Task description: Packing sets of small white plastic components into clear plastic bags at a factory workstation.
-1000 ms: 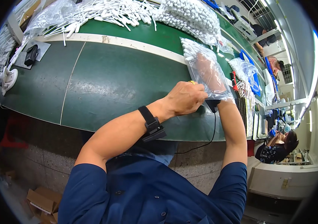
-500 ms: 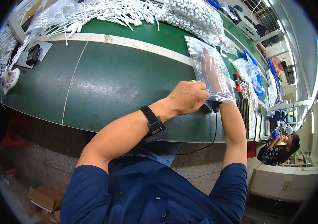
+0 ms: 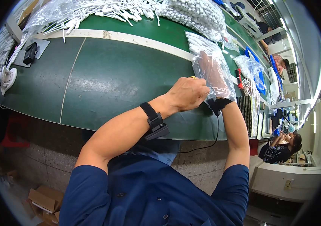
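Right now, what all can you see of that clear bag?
The clear bag looks like thin, shiny, crinkled plastic, long and roughly rectangular. It slants over the green table, mouth toward the person. White pieces lie at its far end. The right hand is inside, up to about the wrist; the left hand pinches the near left edge. Whether the table supports it is unclear.

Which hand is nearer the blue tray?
Right: the right hand, inside the clear plastic bag, is left of the blue tray; the left hand, farther left, is at the bag's edge.
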Demonstrator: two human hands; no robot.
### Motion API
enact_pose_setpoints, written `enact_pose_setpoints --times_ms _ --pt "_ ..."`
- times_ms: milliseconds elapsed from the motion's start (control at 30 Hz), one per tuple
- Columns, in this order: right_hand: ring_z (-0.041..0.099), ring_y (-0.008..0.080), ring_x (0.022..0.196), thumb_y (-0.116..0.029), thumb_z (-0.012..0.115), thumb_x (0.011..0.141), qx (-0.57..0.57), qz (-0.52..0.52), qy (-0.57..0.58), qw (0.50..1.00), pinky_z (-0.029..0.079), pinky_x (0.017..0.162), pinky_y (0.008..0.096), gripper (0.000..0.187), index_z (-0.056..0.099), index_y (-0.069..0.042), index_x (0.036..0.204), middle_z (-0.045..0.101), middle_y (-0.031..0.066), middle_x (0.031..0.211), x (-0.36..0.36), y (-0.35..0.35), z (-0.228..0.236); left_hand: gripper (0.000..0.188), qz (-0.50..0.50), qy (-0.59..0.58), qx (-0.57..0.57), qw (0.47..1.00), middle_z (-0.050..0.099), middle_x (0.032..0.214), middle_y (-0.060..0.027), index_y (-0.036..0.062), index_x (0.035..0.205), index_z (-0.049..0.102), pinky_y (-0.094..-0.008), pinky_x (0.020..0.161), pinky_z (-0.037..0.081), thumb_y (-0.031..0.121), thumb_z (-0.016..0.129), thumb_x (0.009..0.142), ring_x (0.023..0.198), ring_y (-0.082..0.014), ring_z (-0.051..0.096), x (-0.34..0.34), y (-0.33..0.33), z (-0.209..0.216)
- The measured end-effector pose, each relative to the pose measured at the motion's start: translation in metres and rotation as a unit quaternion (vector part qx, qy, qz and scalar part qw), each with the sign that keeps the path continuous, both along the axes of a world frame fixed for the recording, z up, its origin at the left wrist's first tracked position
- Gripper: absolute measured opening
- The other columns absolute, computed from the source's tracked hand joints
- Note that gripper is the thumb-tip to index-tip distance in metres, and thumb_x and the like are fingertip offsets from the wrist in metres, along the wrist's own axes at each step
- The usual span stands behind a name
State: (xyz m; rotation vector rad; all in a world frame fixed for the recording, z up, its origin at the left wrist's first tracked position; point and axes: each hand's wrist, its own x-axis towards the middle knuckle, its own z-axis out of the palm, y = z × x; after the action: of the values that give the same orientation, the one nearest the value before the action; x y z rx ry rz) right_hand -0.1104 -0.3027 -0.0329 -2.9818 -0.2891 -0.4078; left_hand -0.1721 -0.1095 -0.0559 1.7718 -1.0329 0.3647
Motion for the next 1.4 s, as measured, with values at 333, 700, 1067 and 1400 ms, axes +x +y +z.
enact_pose_setpoints --times_ms 333,700,1067,1400 --pt "0.064 0.0442 0.098 -0.013 0.06 0.096 -0.059 0.095 -0.017 0.994 0.052 0.082 0.0496 0.03 0.059 -0.004 0.124 0.063 0.0267 0.107 0.015 -0.02 -0.002 0.019 0.002 -0.001 -0.011 1.0 0.062 0.08 -0.0122 0.0082 0.077 0.065 -0.0467 0.07 0.053 0.016 0.06 0.093 0.079 -0.036 0.065 0.001 0.001 0.0" --pt "0.064 0.0453 0.105 -0.01 0.056 0.093 -0.149 0.104 -0.046 0.982 0.053 0.086 0.0503 0.033 0.057 -0.003 0.126 0.06 0.0312 0.119 0.002 -0.021 -0.013 0.018 -0.002 0.002 -0.002 1.0 0.063 0.082 -0.0129 0.0084 0.078 0.066 -0.0472 0.071 0.053 0.016 0.06 0.093 0.08 -0.0364 0.066 0.001 0.001 -0.001" --pt "0.065 0.044 0.106 -0.008 0.058 0.093 -0.073 0.042 0.058 0.995 0.052 0.088 0.0486 0.039 0.057 -0.003 0.131 0.066 0.027 0.12 0.011 -0.02 0.005 0.018 -0.003 0.012 -0.006 1.0 0.063 0.08 -0.0129 0.0078 0.077 0.065 -0.0485 0.07 0.053 0.016 0.06 0.092 0.08 -0.0375 0.066 0.001 0.0 -0.005" --pt "0.057 0.0456 0.123 -0.012 0.06 0.094 -0.109 0.104 -0.042 0.988 0.048 0.1 0.0491 0.055 0.044 0.003 0.145 0.058 0.0327 0.131 0.012 -0.033 -0.024 0.015 -0.004 0.005 -0.011 1.0 0.062 0.08 -0.0118 0.0081 0.079 0.066 -0.0474 0.069 0.052 0.015 0.062 0.091 0.079 -0.0365 0.065 0.002 -0.003 -0.003"
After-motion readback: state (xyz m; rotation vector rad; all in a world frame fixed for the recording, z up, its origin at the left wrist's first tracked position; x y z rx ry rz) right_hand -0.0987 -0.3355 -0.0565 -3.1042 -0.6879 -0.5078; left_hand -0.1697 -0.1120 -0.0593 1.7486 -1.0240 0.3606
